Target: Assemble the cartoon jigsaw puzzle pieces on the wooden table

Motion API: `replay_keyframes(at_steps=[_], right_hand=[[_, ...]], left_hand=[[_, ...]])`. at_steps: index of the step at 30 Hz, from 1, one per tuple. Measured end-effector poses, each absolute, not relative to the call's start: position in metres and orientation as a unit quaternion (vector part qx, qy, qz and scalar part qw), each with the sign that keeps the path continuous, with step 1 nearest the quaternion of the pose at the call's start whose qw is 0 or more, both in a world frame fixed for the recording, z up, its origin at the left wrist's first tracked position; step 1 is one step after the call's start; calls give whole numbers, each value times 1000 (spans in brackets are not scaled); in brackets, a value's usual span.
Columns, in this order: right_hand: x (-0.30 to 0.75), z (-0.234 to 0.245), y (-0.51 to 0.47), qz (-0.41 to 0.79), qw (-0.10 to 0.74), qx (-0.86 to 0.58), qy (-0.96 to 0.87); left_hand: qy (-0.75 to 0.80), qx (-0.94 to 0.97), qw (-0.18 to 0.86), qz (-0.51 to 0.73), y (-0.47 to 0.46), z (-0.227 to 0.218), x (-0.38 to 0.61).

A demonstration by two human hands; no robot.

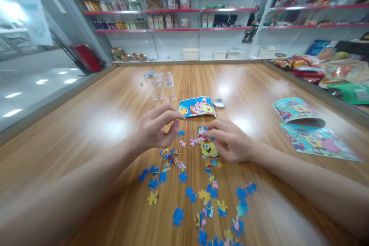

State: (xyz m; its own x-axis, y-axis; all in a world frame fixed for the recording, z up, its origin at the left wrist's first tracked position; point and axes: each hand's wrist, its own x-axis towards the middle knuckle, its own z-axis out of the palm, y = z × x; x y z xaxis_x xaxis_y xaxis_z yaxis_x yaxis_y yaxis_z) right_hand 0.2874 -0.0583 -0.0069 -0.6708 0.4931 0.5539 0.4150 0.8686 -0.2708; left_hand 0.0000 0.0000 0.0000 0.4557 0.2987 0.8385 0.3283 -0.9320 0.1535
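Hovering w/ thumb and index a bit apart, the left hand (160,125) has nothing visible in its grip. The right hand (230,142) has its fingertips at the small joined patch (209,149) w/ the yellow face; can't tell if it's pinching a pc or just resting there.

Progress-wise I'd call it early: that face looks put together, w/ some pink bits close by its upper left, and that's abt it. Most of the puzzle is loose pieces (178,216), lots of them blue, scattered from between the hands down to the bottom of the view.

Picture card (197,107) lies just past the hands, 1 corner behind the left fingertips. Further out: 2 clear jars (167,87), 1 capped, a loose lid (219,103) beside the card, and 2 picture sheets (319,142) off right.

Hard to see: right hand blocks part of the patch, the lowest pcs are cut off, and it's blurry, so which pcs actually interlock is prob a guess.
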Motion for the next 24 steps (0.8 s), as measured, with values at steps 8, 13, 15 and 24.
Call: replay_keyframes(at_steps=[8, 13, 15, 24], right_hand=[[287, -21, -57, 99, 192, -303, -928], [282, -21, -63, 111, 176, -334, -919], [280, -22, -64, 114, 174, -336, -919], [283, -26, -55, 147, 237, -313, -908]], left_hand=[[-205, -875, -103, -427, 29, -31, -9], [-151, -926, -102, -330, 22, -29, -12], [-144, -936, -64, -316, 18, -27, -6], [-51, -961, -116, -247, 3, -19, 16]])
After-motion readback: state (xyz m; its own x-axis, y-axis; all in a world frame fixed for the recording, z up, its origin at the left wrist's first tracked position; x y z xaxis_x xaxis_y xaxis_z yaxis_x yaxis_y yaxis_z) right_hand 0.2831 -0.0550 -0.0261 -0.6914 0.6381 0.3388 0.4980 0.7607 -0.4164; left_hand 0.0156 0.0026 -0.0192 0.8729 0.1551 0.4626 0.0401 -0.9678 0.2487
